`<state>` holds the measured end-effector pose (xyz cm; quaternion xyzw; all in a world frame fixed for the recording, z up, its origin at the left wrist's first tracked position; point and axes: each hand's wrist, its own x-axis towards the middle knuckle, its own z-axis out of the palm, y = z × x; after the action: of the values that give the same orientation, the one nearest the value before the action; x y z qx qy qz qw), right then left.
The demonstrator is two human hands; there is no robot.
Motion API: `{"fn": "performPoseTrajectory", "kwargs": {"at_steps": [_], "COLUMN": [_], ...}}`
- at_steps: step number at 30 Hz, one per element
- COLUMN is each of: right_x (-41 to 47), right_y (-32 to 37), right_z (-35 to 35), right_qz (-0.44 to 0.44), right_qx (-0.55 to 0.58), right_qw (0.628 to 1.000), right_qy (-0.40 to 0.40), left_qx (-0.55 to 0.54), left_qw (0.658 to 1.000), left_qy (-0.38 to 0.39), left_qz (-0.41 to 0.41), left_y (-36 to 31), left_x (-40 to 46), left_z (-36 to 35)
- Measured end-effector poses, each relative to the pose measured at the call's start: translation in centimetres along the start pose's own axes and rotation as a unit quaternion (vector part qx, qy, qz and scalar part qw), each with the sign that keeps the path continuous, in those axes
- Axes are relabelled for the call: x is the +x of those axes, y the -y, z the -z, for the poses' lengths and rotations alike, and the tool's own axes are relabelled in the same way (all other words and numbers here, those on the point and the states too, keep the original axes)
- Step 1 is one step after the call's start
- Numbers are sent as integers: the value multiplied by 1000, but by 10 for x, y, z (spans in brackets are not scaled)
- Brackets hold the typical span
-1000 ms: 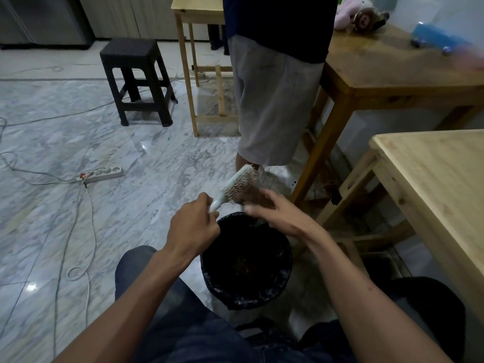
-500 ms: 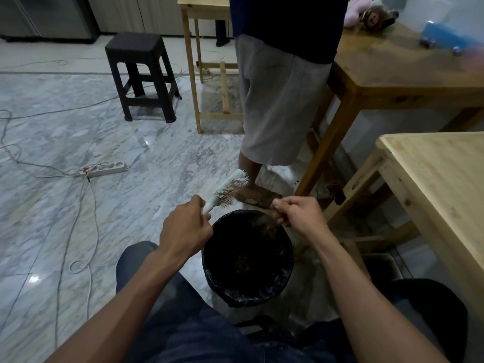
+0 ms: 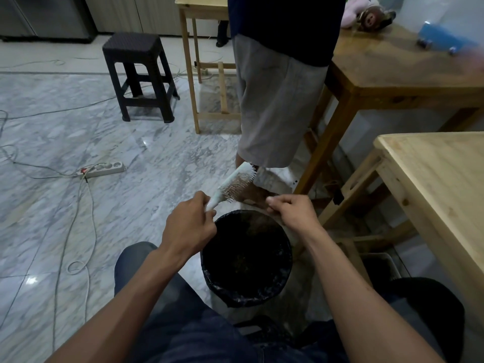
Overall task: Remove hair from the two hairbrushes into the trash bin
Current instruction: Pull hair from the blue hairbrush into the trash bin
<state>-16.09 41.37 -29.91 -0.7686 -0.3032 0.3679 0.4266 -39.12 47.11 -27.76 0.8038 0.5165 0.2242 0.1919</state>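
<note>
Single head-worn wide-angle view, facing forward and down, close above lap

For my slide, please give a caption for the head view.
Left hand holds a white hairbrush above the black trash bin; right hand pinched beside it.

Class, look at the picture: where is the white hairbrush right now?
In the head view, the white plastic hairbrush sits centre frame, its handle gripped in the left hand, its bristled head angled up and away just beyond the round black-lined trash bin.
</note>
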Motion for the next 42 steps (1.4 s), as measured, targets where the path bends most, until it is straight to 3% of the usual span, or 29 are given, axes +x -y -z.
{"fn": "performPoseTrajectory", "kwargs": {"at_steps": [6,8,12,15,19,23,27,31,38,42], "right_x": [-10,-14,-16,-13,-9,-7,-7,-9,-11,-12], "right_y": [-26,-16,13,18,9,-6,-13,-2,6,-1], "right_z": [11,9,5,-3,-6,-1,4,10,6,-3], "right_qz": [-86,-70,-15,21,27,-28,-50,-64,-84,-14], "right_qx": [-80,-83,49,32,36,-41,-190,-221,10,38], "right_qw": [992,992,990,984,991,994,975,955,952,973], "right_qy": [44,69,133,175,125,99,100,190,293,229], "left_qx": [-8,-4,-5,-5,-2,15,-5,5,3,0], "left_qw": [1000,1000,1000,999,999,999,999,998,998,997], "left_qy": [-8,5,28,38,36,47,52,58,66,76], "left_qz": [4,0,-12,-22,-10,2,14,1,-10,-9], "left_y": [6,4,-3,-8,-11,-10,-10,-11,-13,-16], "left_x": [6,5,2,2,7,7,5,6,2,-2], "left_z": [7,4,-6,-10,-6,-2,-6,-2,-3,-8]}}
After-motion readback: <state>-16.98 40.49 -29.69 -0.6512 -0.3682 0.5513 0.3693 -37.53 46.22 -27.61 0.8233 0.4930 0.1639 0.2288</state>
